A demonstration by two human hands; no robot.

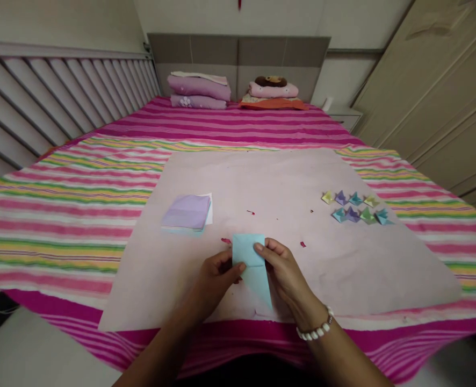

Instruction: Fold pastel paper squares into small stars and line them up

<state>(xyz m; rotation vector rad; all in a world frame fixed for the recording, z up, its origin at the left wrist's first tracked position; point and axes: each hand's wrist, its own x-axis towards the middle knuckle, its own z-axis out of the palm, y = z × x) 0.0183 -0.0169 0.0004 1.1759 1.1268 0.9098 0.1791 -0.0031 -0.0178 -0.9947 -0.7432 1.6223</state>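
Observation:
A partly folded sheet of light blue origami paper (249, 250) is held up between both hands, just above the pale board. It has a square upper part and a pointed flap hanging toward the lower right. My left hand (217, 277) pinches its left edge, thumb on the front. On the right edge, my right hand (284, 269) grips it with the thumb near the upper corner; a white beaded bracelet (315, 329) circles that wrist. The fingers behind the paper are partly hidden.
The pale board (262, 177) lies on a striped bedspread (72, 193). At left rests a stack of coloured paper (187, 212). Several small folded paper pieces (354, 207) stand in two rows at right. Small red scraps (303, 244) are scattered about. Folded bedding (200, 88) sits by the headboard.

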